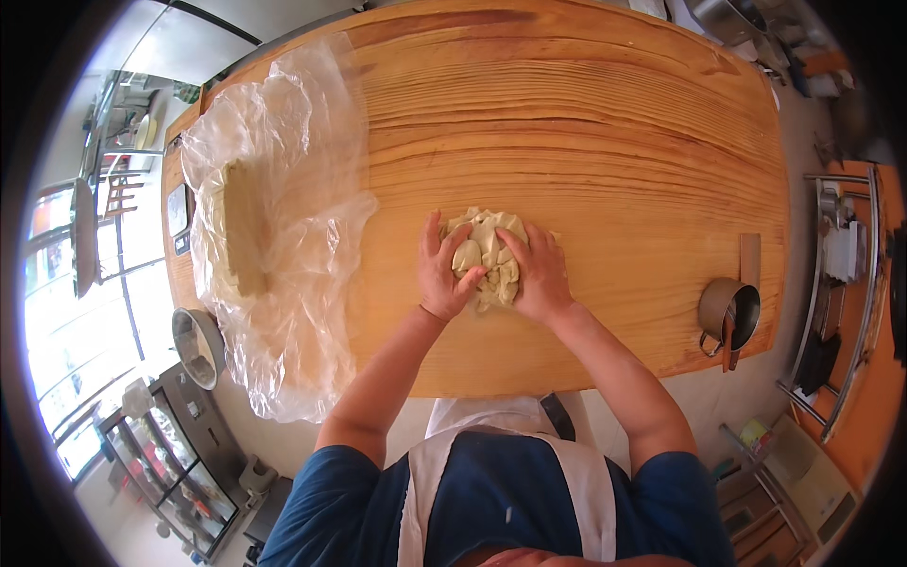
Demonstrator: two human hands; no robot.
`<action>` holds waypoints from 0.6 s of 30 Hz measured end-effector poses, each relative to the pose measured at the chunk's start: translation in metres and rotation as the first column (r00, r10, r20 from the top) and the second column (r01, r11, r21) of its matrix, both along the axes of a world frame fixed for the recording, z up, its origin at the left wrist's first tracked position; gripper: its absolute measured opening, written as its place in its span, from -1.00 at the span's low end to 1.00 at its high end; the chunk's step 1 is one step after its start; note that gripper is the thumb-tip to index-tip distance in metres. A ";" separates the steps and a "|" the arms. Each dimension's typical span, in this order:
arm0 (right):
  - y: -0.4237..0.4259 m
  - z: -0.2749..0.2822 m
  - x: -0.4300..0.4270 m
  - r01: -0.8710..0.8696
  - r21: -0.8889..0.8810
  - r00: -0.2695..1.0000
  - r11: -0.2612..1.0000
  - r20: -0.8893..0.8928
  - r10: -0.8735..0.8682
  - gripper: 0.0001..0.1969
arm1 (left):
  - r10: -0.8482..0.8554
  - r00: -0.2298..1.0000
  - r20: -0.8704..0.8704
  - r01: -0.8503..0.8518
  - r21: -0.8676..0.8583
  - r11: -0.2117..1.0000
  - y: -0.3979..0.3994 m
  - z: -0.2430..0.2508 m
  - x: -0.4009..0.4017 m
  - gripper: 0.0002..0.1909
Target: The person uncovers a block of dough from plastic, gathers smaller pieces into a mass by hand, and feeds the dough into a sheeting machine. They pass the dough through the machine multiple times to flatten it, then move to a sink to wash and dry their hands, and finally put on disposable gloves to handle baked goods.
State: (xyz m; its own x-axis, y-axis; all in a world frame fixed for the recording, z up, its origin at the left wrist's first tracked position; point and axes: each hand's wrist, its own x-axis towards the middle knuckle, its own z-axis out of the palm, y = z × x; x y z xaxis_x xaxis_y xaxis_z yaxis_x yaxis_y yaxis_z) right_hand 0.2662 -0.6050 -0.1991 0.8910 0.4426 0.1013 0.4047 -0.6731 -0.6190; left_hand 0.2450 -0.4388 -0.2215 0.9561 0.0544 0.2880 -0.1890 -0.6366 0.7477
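Note:
A lumpy, pale yellow mass of dough [489, 244] rests on the wooden table [567, 149] in front of me. My left hand [446, 273] grips its left side, with the thumb pressed across the near edge. Around the right side curls my right hand [542, 273], fingers bent over the top. Both hands touch the dough, and its surface is folded and cracked between them. To the left, a long block of similar dough [241, 227] lies on a sheet of clear plastic [305, 262], partly covered by it.
A metal pot [723, 312] with a wooden-handled tool in it stands near the table's right edge, beside a flat strip [750, 256]. At the left edge are a small digital scale [177, 211] and a metal bowl [198, 347]. A tubular metal rack [815, 298] stands beyond the right side.

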 end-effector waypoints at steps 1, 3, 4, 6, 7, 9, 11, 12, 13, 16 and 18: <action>0.002 0.001 0.001 0.031 -0.008 0.999 0.999 0.042 -0.031 -0.36 | 0.006 1.000 -0.002 -0.006 0.001 1.000 -0.002 -0.004 -0.003 -0.42; 0.002 -0.002 -0.003 0.027 -0.007 0.999 1.000 0.043 -0.027 -0.36 | 0.040 0.999 -0.029 -0.039 0.019 0.999 -0.007 -0.007 -0.006 -0.41; 0.001 -0.004 -0.003 0.030 -0.008 0.999 1.000 0.046 -0.029 -0.37 | 0.063 0.997 -0.040 -0.064 -0.009 0.998 -0.010 -0.007 -0.002 -0.46; 0.001 -0.007 0.002 0.005 0.018 0.999 1.000 0.033 -0.005 -0.36 | 0.076 0.996 -0.040 -0.077 -0.020 0.997 -0.010 -0.011 0.004 -0.51; 0.001 -0.008 0.004 -0.014 0.046 1.000 0.999 0.020 0.013 -0.35 | 0.084 0.996 -0.042 -0.085 -0.027 0.996 -0.009 -0.012 0.006 -0.55; 0.000 -0.010 0.005 -0.025 0.049 1.000 0.998 0.015 0.024 -0.36 | 0.097 0.995 -0.020 -0.097 -0.027 0.995 -0.009 -0.014 0.009 -0.59; -0.001 -0.014 0.009 -0.035 0.053 0.999 0.998 0.007 0.035 -0.36 | 0.109 0.994 -0.002 -0.109 -0.027 0.994 -0.010 -0.017 0.013 -0.63; -0.002 -0.016 0.010 -0.045 0.092 0.999 0.995 0.017 0.044 -0.39 | 0.125 0.992 -0.029 -0.126 -0.037 0.991 -0.011 -0.018 0.013 -0.67; -0.003 -0.017 0.010 -0.055 0.131 0.998 0.990 0.027 0.052 -0.41 | 0.141 0.989 -0.055 -0.143 -0.047 0.989 -0.012 -0.019 0.013 -0.70; -0.003 -0.014 0.016 -0.061 0.128 0.998 0.990 -0.005 0.063 -0.44 | 0.151 0.983 -0.104 -0.160 -0.083 0.984 -0.015 -0.013 0.021 -0.74; -0.003 -0.013 0.024 -0.049 0.147 0.996 0.988 -0.062 0.059 -0.42 | 0.227 0.956 -0.184 -0.253 -0.127 0.959 -0.019 -0.005 0.032 -0.73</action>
State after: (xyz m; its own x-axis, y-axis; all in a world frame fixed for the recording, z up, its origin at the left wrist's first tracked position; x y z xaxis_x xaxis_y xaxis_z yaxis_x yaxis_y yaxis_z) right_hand 0.2906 -0.6080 -0.2124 0.8730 0.4751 0.1097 0.3931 -0.5525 -0.7350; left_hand 0.2772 -0.4581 -0.2269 0.9431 0.3179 0.0976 0.0906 -0.5281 0.8443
